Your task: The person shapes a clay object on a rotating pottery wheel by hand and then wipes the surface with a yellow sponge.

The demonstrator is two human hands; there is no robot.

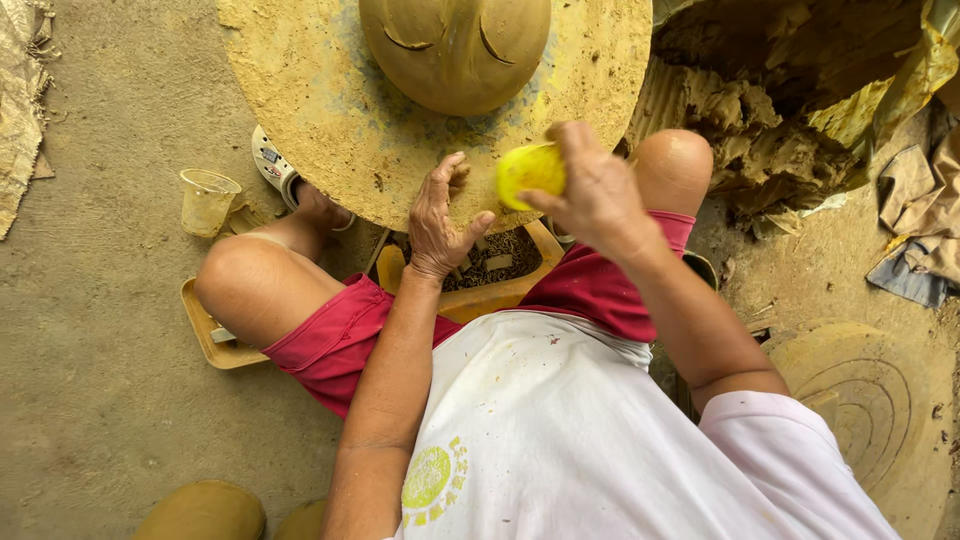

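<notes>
Seen from above, the person sits on a low yellow stool [215,345] in red shorts, knees spread. The right hand [595,190] holds a yellow sponge [530,172], its grip pinching the sponge between thumb and fingers just above the near edge of the round clay-coated wheel [330,110]. The left hand [438,215] rests beside it with fingers loosely curled, touching the wheel's rim and holding nothing. Farther out, a rounded clay pot [455,50] sits on the wheel. A clear plastic cup [207,200] stands on the floor by the left knee, and lumps of raw clay [770,130] are heaped to the right.
</notes>
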